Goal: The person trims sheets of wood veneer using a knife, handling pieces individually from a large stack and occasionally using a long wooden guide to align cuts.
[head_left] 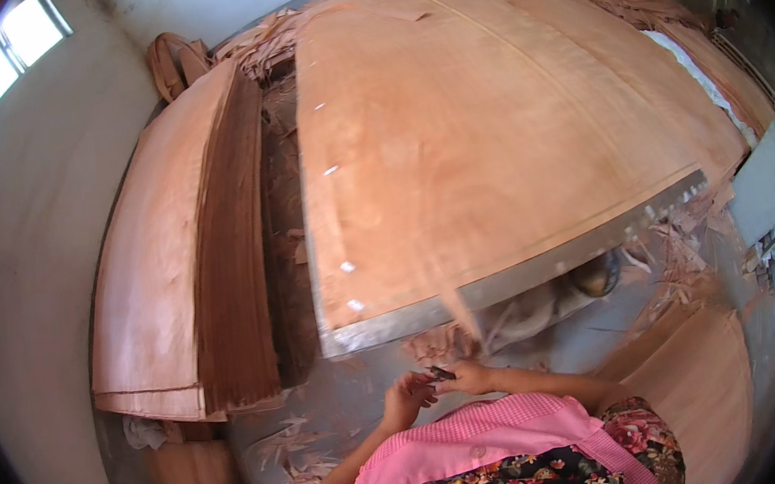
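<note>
While a big wood sheet [489,130] is covering the middle table [386,325], the right hand [469,379] is holding a small dark thing [439,373] at lower middle. The left hand [408,400] is sitting beside it; I cannot tell if it is gripping. Scraps [282,450] are lying on the floor [323,399]; upper left, a window [31,30] is shining.

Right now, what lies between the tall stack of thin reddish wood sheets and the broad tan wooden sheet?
A narrow, dark gap with brown wood scraps in it; the head view shows this.
</note>
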Demonstrator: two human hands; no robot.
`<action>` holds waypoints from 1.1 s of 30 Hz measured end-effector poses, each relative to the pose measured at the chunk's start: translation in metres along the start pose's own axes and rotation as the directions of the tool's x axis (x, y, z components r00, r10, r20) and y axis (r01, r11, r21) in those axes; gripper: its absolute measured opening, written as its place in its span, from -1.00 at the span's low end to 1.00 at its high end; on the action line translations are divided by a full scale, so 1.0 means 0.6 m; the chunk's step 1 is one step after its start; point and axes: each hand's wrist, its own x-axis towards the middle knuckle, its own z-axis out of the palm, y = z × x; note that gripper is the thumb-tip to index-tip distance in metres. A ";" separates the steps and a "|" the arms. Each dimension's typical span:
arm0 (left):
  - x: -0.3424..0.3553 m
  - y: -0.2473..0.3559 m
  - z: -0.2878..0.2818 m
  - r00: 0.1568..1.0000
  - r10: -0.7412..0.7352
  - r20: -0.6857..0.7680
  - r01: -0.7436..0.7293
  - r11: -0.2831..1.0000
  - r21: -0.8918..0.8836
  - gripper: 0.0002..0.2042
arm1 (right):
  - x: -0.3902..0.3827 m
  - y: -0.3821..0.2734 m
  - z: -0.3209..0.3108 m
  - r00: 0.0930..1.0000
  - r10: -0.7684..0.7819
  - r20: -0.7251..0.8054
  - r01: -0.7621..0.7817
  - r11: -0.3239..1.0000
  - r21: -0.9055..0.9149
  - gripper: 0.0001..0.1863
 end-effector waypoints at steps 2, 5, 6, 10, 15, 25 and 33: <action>-0.041 0.004 -0.108 0.998 0.036 -0.048 -0.034 0.999 0.042 -0.93 | 0.074 -0.024 0.091 0.962 0.202 0.185 -0.245 0.937 0.249 -0.74; -0.097 -0.017 -0.274 0.997 0.028 -0.079 -0.032 0.998 -0.057 -0.95 | 0.178 -0.054 0.210 0.920 0.360 0.156 -0.374 0.924 0.076 -0.74; -0.118 -0.031 -0.322 0.994 0.024 -0.108 -0.042 0.985 -0.168 -0.93 | 0.205 -0.065 0.244 0.937 0.307 0.168 -0.319 0.947 0.048 -0.76; -0.187 -0.060 -0.544 0.967 0.026 -0.252 -0.047 0.996 -0.075 -0.90 | 0.321 -0.116 0.336 0.951 0.174 0.257 -0.078 0.935 -0.346 -0.86; -0.142 -0.029 -0.763 0.758 0.202 -0.620 0.174 0.854 0.491 -0.92 | 0.402 -0.123 0.317 0.890 0.437 -0.131 -0.444 0.761 -0.474 -0.74; 0.147 0.189 -0.672 0.950 0.313 -0.009 -0.282 0.868 0.408 -0.90 | 0.646 -0.098 0.273 0.956 0.272 -0.110 -0.187 0.853 0.487 -0.79; 0.520 0.300 -0.654 0.567 0.624 0.537 -0.714 0.048 0.699 -0.76 | 0.639 -0.076 0.118 0.787 0.507 -0.352 0.095 0.464 0.881 -0.77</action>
